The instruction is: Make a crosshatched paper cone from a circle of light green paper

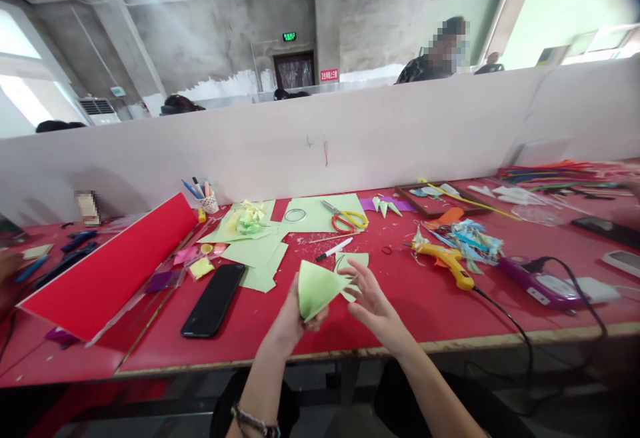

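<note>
My left hand [290,321] is wrapped round a light green paper cone [320,289], held tilted above the red table with its narrow end pointing right. By that narrow end is my right hand [373,308], its fingers spread; whether a fingertip touches the paper I cannot tell. Behind the hands lie a green paper piece with a curved line [357,261], a black-and-white pen [334,249] and scissors with red and yellow handles [350,220]. Small green paper cones [384,207] rest on a purple sheet [407,205] farther back.
A black phone [214,301] and a slanted red board [115,268] are at left. Cut green sheets [255,255] and crumpled paper [250,217] lie mid-table. At right are a yellow glue gun [447,261], its cord, and a purple power strip [543,283]. A white partition [260,148] stands behind.
</note>
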Tool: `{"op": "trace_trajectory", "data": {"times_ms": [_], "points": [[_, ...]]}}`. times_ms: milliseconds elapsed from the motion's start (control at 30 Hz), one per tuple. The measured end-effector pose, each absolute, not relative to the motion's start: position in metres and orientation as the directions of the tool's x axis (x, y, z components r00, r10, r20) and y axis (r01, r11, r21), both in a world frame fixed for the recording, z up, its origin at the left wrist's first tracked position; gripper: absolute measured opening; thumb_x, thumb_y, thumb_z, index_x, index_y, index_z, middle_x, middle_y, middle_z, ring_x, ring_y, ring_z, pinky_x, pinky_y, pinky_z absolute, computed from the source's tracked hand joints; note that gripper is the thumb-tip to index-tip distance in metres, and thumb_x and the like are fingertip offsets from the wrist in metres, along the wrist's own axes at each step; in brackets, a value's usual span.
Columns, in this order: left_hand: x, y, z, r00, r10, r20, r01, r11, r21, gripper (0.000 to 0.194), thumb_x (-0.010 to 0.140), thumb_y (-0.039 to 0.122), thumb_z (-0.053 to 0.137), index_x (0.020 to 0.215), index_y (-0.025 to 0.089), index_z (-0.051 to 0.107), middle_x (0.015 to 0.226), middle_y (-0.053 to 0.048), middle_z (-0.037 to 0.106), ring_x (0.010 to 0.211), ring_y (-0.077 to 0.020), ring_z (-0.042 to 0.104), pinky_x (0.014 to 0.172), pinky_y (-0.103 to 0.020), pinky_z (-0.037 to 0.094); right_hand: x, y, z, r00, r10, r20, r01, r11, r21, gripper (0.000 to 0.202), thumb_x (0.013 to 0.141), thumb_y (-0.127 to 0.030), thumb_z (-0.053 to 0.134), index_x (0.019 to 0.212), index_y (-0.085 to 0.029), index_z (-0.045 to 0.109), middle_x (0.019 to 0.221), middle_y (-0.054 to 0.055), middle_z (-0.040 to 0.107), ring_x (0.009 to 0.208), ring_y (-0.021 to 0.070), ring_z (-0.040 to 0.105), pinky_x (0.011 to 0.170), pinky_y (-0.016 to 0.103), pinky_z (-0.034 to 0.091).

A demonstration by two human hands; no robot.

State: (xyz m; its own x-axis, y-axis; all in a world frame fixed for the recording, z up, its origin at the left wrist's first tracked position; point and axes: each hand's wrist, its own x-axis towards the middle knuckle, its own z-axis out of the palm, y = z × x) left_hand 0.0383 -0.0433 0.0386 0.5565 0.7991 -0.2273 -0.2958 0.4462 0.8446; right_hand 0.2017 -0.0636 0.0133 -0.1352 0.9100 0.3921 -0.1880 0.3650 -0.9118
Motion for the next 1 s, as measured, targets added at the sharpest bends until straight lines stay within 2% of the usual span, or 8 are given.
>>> {"op": "trace_trajectory", "data": {"times_ms": [100,200,267,367,467,600,800,1000], "points": [[0.05,-0.043,0.037,0.569,0.754,-0.328,-0.193,0.51,0.838,0.07,0.066,0.077,0.023,0.064,0.013,0.053,0.033,0.004,0.037,0.027,-0.004,0.021,0.034,-0.02,0.008,0.202,-0.065,0.035,-0.244,0.874,0.421,-0.156,0.393,-0.906,0.053,0.074,-0.035,0.059,0.122,-0.026,0.039,0.121,0.008,0.045,0.112,0.0215,0.042,0.091,0.033,0.037],[0.055,-0.048,0.039,0.594,0.732,-0.333,-0.166,0.517,0.84,0.073,0.064,0.079,0.021,0.066,0.014,0.055,0.034,0.004,0.039,0.027,-0.0047,0.021,0.033,-0.02,0.01,0.203,-0.063,0.047,-0.279,0.907,0.315,-0.087,0.303,-0.949,0.031,0.073,-0.038,0.059,0.096,-0.018,0.056,0.094,0.007,0.06,0.085,0.0198,0.057,0.075,0.03,0.046],[0.055,-0.053,0.043,0.563,0.769,-0.303,-0.157,0.46,0.874,0.072,0.066,0.077,0.023,0.072,0.014,0.058,0.04,0.001,0.047,0.03,-0.0066,0.031,0.034,-0.02,0.018,0.202,-0.062,0.05,-0.248,0.937,0.244,-0.046,0.24,-0.97,0.026,0.073,-0.04,0.058,0.081,-0.015,0.058,0.076,0.005,0.063,0.071,0.018,0.059,0.066,0.029,0.047],[0.049,-0.059,0.051,0.414,0.897,-0.157,-0.1,0.216,0.971,0.064,0.072,0.07,0.03,0.088,0.016,0.06,0.065,-0.004,0.061,0.054,-0.013,0.052,0.049,-0.022,0.037,0.204,-0.063,0.054,-0.15,0.961,0.231,0.018,0.237,-0.971,0.026,0.07,-0.039,0.06,0.077,-0.014,0.059,0.075,0.005,0.065,0.069,0.0186,0.06,0.065,0.029,0.048],[0.041,-0.06,0.062,0.303,0.948,0.101,0.086,-0.133,0.987,0.047,0.073,0.057,0.047,0.095,0.017,0.059,0.087,-0.005,0.063,0.076,-0.0165,0.054,0.066,-0.025,0.04,0.206,-0.064,0.058,-0.075,0.967,0.242,0.078,0.247,-0.966,0.027,0.069,-0.037,0.061,0.083,-0.014,0.059,0.078,0.006,0.065,0.07,0.0191,0.06,0.064,0.029,0.048],[0.035,-0.059,0.076,0.31,0.918,0.246,0.287,-0.337,0.897,0.031,0.072,0.044,0.056,0.082,0.015,0.059,0.068,0.0,0.056,0.06,-0.0117,0.047,0.056,-0.022,0.037,0.204,-0.067,0.064,-0.106,0.939,0.326,0.182,0.34,-0.923,0.037,0.068,-0.03,0.062,0.1,-0.017,0.051,0.088,0.005,0.061,0.079,0.0187,0.058,0.068,0.029,0.047],[0.036,-0.062,0.082,0.293,0.91,0.295,0.394,-0.396,0.83,0.033,0.074,0.038,0.055,0.052,0.017,0.043,0.047,0.006,0.039,0.048,-0.0087,0.04,0.047,-0.02,0.029,0.2,-0.075,0.071,-0.222,0.901,0.373,0.316,0.428,-0.847,0.049,0.066,-0.026,0.064,0.111,-0.02,0.046,0.104,0.006,0.057,0.099,0.0201,0.052,0.084,0.031,0.041],[0.033,-0.061,0.083,0.273,0.935,0.228,0.167,-0.279,0.946,0.024,0.073,0.039,0.057,0.071,0.015,0.055,0.059,0.003,0.051,0.054,-0.0106,0.049,0.054,-0.021,0.039,0.204,-0.075,0.071,-0.128,0.968,0.217,0.139,0.234,-0.962,0.035,0.077,-0.042,0.047,0.098,-0.015,0.054,0.088,0.007,0.062,0.078,0.0191,0.058,0.065,0.029,0.046]]}}
